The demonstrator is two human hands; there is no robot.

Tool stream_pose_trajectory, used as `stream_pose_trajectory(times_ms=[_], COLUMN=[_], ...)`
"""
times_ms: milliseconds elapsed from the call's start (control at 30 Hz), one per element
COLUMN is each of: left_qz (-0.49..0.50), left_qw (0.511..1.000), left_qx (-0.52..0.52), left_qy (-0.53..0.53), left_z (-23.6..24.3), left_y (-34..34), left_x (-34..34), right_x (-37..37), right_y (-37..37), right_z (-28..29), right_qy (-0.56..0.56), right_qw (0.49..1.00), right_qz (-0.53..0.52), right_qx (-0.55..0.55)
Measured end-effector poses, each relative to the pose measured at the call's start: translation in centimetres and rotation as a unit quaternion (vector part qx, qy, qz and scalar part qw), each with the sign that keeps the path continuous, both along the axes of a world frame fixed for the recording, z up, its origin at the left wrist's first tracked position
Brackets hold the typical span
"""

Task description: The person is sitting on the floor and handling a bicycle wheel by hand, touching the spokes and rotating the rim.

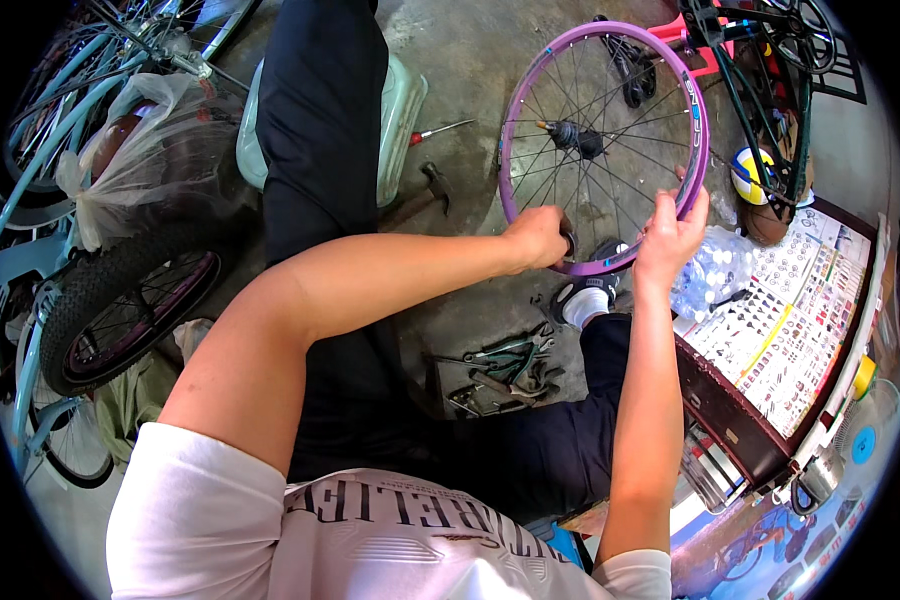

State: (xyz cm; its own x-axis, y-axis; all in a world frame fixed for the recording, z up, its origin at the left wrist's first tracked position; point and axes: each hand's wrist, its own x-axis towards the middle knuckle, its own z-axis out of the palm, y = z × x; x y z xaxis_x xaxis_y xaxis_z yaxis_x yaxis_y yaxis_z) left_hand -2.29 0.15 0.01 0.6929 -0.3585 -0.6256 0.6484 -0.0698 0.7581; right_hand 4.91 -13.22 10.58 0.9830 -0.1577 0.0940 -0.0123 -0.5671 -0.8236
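A bare bicycle wheel (pixel 513 110) with a purple rim, dark spokes and no tyre is held up in front of me. Its black hub (pixel 578 140) sits in the middle of the spokes. My left hand (pixel 538 238) is closed at the lower left of the rim. A small dark piece shows by its fingers, too hidden to name. On the lower right, my right hand (pixel 670 235) wraps round the rim, thumb and fingers on either side.
A hammer (pixel 430 190) and a screwdriver (pixel 440 132) lie left of the wheel. Several pliers and wrenches (pixel 510 365) are heaped below it. A fat-tyred wheel (pixel 120 300) and bicycles stand left. Plastic bottles (pixel 715 270) rest by a parts chart (pixel 800 310) on the right.
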Motion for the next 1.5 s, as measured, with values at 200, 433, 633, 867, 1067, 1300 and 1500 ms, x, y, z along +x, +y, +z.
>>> stream_pose_trajectory(times_ms=[200,433,633,867,1067,1300,1500], left_qz=[-0.002,-0.011,-0.005,-0.003,-0.002,-0.031,-0.014], left_qw=[0.999,0.997,0.976,0.972,0.982,0.988,0.994], left_qx=[-0.003,0.01,0.132,0.177,0.126,0.11,0.08], left_qy=[-0.038,-0.072,-0.175,-0.156,-0.141,-0.108,-0.067], left_z=[-0.3,-0.7,0.0,0.6,-0.1,1.0,1.1], left_y=[-0.7,-1.0,-1.0,-1.3,-1.3,-0.1,-0.3], left_x=[-0.4,-0.3,-0.9,-0.9,-0.1,0.8,0.9], right_x=[-0.6,-0.7,-0.4,0.1,0.0,0.1,-0.2], right_y=[0.3,0.8,0.7,0.2,0.6,0.4,0.5], right_z=[-0.1,0.2,0.0,-0.3,0.1,-0.1,0.1], right_qy=[-0.01,-0.005,-0.006,-0.007,0.0,-0.003,0.002], right_qw=[1.0,1.0,1.0,1.0,1.0,1.0,1.0], right_qz=[0.003,0.004,-0.003,-0.016,-0.007,0.004,0.005], right_qx=[-0.025,-0.01,-0.016,-0.011,-0.007,-0.003,0.001])
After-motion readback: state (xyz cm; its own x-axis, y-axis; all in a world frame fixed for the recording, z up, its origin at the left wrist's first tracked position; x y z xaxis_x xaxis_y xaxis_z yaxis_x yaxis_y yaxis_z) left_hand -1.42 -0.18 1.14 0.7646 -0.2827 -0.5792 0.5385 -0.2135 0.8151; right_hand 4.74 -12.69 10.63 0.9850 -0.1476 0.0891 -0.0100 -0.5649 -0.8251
